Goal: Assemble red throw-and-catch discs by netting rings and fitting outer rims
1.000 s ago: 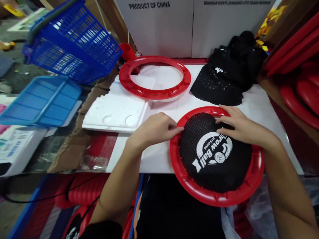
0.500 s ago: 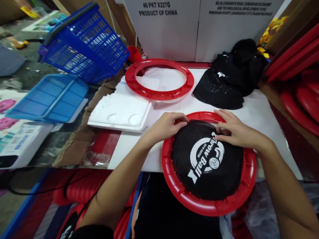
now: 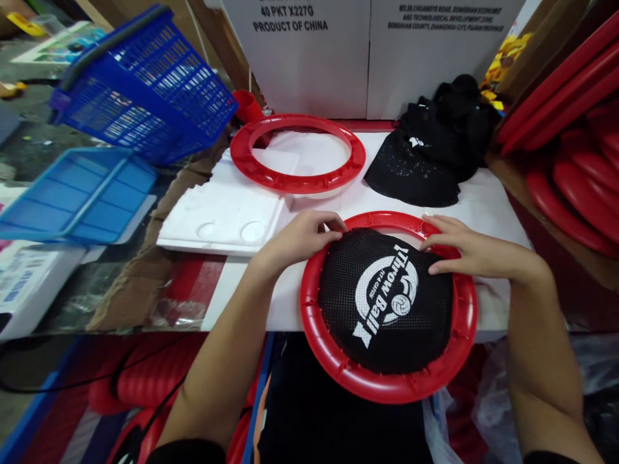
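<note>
A red plastic ring (image 3: 316, 332) lies half over the table's front edge, tilted toward me. Across its opening sits a black mesh disc (image 3: 338, 309) with white "Throw Ball" print. At the top right a gap shows between mesh and ring; elsewhere the mesh edge follows the inner rim. With thumb and fingers closed, my left hand (image 3: 307, 237) pinches the mesh edge at the ring's upper left. My right hand (image 3: 469, 248) is open at the upper right, its fingers apart over the ring and the thumb on the mesh.
Behind lies another red ring (image 3: 297, 182), partly on white foam (image 3: 220, 222). Black mesh pieces (image 3: 416, 171) are heaped at the back right, before a white carton (image 3: 314, 71). Blue baskets (image 3: 149, 90) stand left; red rings (image 3: 575, 187) are stacked right.
My right hand has shifted outward along the ring, its thumb moving off the print. The mesh has drawn away from the top right rim, widening the gap. The whole view has shifted slightly.
</note>
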Demonstrator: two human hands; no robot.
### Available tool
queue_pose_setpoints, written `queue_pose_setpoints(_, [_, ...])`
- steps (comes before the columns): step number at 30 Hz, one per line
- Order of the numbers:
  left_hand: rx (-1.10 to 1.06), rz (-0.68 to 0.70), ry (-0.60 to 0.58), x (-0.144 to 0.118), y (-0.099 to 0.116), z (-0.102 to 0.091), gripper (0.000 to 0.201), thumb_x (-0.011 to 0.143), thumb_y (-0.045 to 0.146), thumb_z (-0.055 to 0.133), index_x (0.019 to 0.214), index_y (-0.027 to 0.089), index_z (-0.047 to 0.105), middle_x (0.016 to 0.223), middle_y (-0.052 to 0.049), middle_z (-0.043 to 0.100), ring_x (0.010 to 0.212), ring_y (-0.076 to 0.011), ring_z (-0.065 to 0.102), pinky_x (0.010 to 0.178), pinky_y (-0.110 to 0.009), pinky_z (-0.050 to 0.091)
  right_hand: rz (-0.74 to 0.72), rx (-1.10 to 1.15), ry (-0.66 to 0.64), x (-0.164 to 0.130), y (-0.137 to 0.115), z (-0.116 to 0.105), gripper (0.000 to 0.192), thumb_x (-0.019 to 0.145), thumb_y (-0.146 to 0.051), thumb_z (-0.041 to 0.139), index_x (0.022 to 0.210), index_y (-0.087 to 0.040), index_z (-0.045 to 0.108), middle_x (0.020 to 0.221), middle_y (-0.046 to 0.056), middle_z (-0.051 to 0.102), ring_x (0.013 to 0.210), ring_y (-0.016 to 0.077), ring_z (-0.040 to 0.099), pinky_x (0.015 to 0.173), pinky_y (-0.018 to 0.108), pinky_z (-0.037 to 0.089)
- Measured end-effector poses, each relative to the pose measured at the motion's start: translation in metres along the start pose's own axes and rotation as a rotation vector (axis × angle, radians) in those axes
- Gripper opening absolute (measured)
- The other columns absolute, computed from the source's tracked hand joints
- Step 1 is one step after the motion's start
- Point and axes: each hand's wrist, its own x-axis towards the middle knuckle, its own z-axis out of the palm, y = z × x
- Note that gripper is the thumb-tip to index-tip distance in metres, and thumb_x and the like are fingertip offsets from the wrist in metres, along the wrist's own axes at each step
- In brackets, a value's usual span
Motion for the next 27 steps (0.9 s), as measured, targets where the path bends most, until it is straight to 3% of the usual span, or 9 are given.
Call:
queue_pose_setpoints(4, [0.266,0.258,0.179,0.005,0.02,0.012,0.023,0.098,0.016,0.056,0.106,0.02,0.077,0.119,-0.011,0.071,0.109,-0.0243,0.066,0.101,-0.044,0.052,-0.041,0.011,-0.051,0.005,-0.006,0.002,0.028,0.093,-0.055,0.074,0.098,-0.028,0.081,0.171,0.005,0.041,0.162,0.0406,0.032,0.132,0.065,0.032])
queue_pose_setpoints(7, [0.371,0.402,0.038,0.009,0.029,0.024,0.022,0.103,0.03,0.063,0.122,0.025,0.074,0.151,-0.013,0.059,0.144,-0.034,0.05,0.123,-0.06,0.036,-0.101,0.047,-0.011,0.015,-0.014,0.008,0.022,0.094,-0.047,0.074,0.092,-0.025,0.077,0.17,0.007,0.041,0.159,0.0385,0.037,0.132,0.063,0.033])
queue_pose_setpoints(10, [0.384,0.361,-0.083,0.008,0.024,0.028,0.031,0.096,0.045,0.075,0.116,0.021,0.075,0.163,-0.017,0.047,0.151,-0.0394,0.044,0.125,-0.064,0.034,-0.166,0.086,0.087,0.024,-0.016,0.014,0.017,0.096,-0.041,0.072,0.092,-0.025,0.073,0.168,0.007,0.047,0.159,0.0344,0.039,0.131,0.06,0.035])
queue_pose_setpoints(14, [0.22,0.23,-0.109,0.0,0.01,0.015,0.034,0.099,0.05,0.07,0.092,0.017,0.073,0.164,-0.017,0.044,0.146,-0.0347,0.052,0.123,-0.052,0.043,-0.118,0.082,0.18,0.026,-0.012,0.016,0.02,0.098,-0.043,0.069,0.092,-0.025,0.07,0.163,0.009,0.053,0.152,0.0329,0.049,0.127,0.06,0.04])
queue_pose_setpoints(16, [0.151,0.201,-0.14,-0.004,0.005,0.005,0.031,0.1,0.047,0.067,0.091,0.018,0.073,0.166,-0.015,0.044,0.148,-0.0335,0.052,0.125,-0.053,0.042,-0.078,0.097,0.166,0.025,-0.01,0.013,0.022,0.1,-0.046,0.066,0.095,-0.025,0.072,0.163,0.009,0.054,0.149,0.0331,0.053,0.125,0.059,0.042])
queue_pose_setpoints(19, [0.066,0.216,-0.132,-0.006,0.001,-0.005,0.021,0.098,0.04,0.07,0.094,0.02,0.076,0.159,-0.013,0.053,0.146,-0.0318,0.053,0.125,-0.053,0.04,-0.061,0.168,0.175,0.024,-0.01,0.009,0.023,0.101,-0.048,0.065,0.097,-0.027,0.072,0.155,0.007,0.062,0.141,0.0324,0.06,0.12,0.055,0.046])
queue_pose_setpoints(22, [-0.046,0.176,-0.005,-0.005,-0.001,-0.005,0.018,0.092,0.037,0.076,0.09,0.02,0.078,0.127,-0.011,0.071,0.117,-0.0255,0.068,0.109,-0.045,0.053,-0.043,0.213,0.25,0.028,-0.012,0.009,0.021,0.102,-0.045,0.063,0.096,-0.026,0.071,0.142,0.007,0.07,0.129,0.0308,0.066,0.111,0.05,0.051])
queue_pose_setpoints(24, [-0.104,0.108,0.077,-0.004,-0.002,-0.001,0.017,0.09,0.037,0.078,0.088,0.02,0.079,0.105,-0.008,0.075,0.095,-0.0211,0.07,0.093,-0.039,0.057,-0.03,0.224,0.289,0.031,-0.012,0.012,0.022,0.103,-0.043,0.061,0.093,-0.025,0.068,0.132,0.008,0.073,0.122,0.0299,0.068,0.105,0.048,0.052])
queue_pose_setpoints(27, [-0.177,0.036,0.134,-0.003,-0.002,0.006,0.016,0.09,0.035,0.076,0.089,0.02,0.081,0.092,-0.006,0.079,0.086,-0.0196,0.071,0.085,-0.036,0.056,-0.008,0.239,0.33,0.035,-0.013,0.017,0.022,0.103,-0.04,0.059,0.088,-0.024,0.064,0.12,0.008,0.074,0.114,0.0289,0.069,0.097,0.046,0.053])
